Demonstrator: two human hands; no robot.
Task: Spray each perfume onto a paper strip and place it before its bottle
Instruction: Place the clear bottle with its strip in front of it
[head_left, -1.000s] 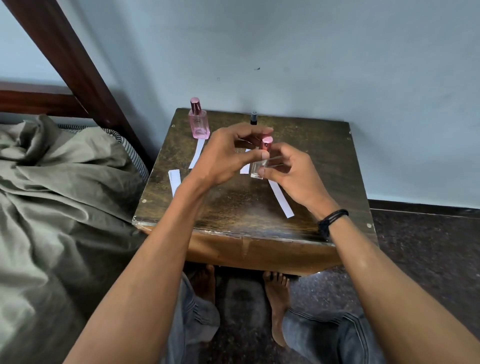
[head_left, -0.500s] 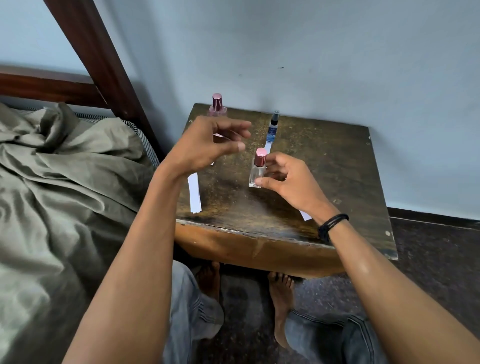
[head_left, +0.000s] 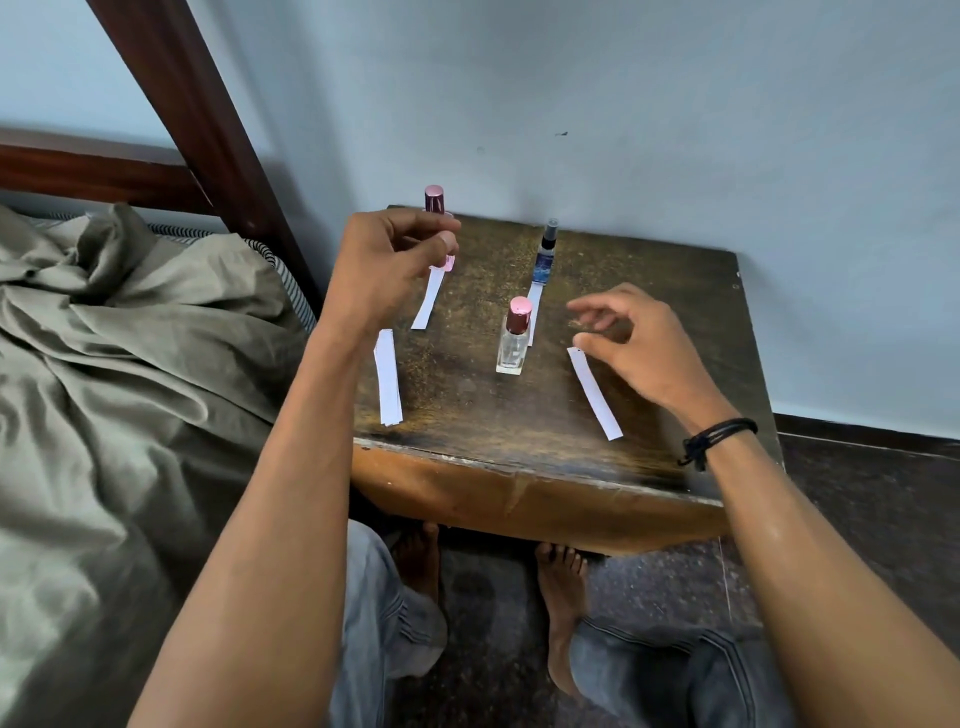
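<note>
Pink glass perfume bottle (head_left: 435, 200) mostly hidden by empty, loosely curled left hand (head_left: 387, 260); right hand (head_left: 631, 348) open, nothing gripped.

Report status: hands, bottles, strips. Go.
Left hand and right hand open, grip empty. Clear bottle capped, upright on table; loose strip beside it, not in front. Nothing in the way.
</note>
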